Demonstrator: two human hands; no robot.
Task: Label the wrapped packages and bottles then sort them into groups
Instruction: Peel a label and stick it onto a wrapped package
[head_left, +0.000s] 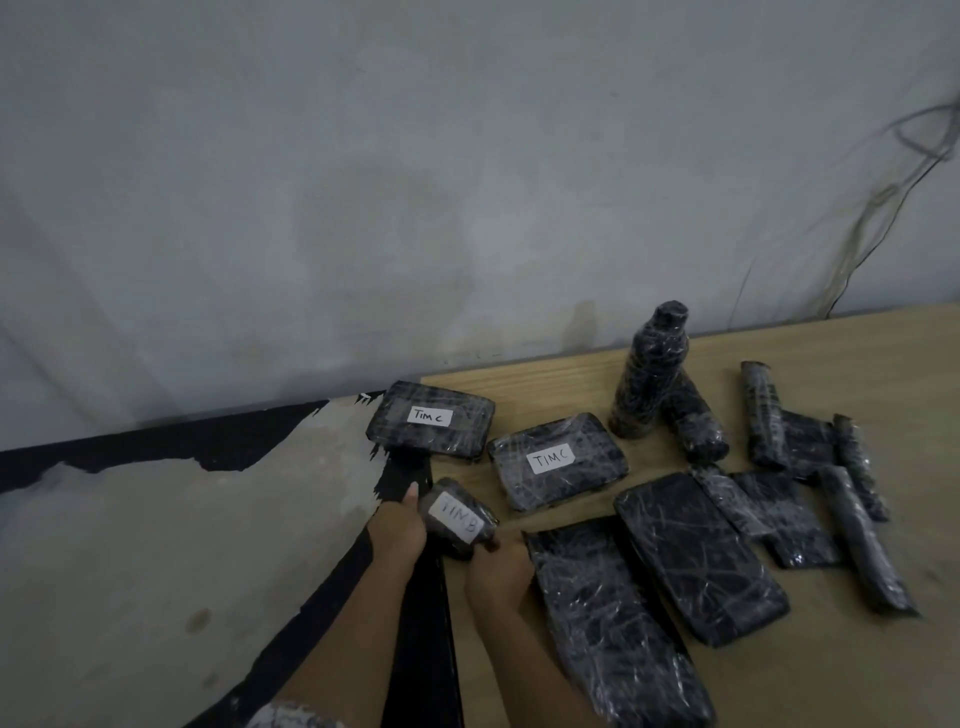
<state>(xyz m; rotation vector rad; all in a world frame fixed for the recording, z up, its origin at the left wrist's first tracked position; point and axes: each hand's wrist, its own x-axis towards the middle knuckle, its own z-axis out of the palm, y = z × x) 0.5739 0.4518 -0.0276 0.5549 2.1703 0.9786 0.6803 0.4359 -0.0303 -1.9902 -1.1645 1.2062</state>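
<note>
**Small labelled package held in both hands**

Small black film-wrapped package (457, 522): glossy, crinkled, rounded block, with a white paper label (460, 517) reading roughly "TIM B". It is held at the left edge of the light wooden tabletop (779, 675).

Left hand (397, 530) curls round its left end. Right hand (498, 569) grips its lower right corner.

At 12 o'clock lies a flat rectangular wrapped package marked "TIM C" (430, 421), and at 2 o'clock a second flat "TIM C" package (556, 460). Farther out at 2 o'clock stands an upright wrapped bottle (649, 374).

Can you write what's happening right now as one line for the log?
left hand + right hand: hold TIM B package | far TIM C package, near TIM C package: lying flat | wrapped bottle: upright
</note>
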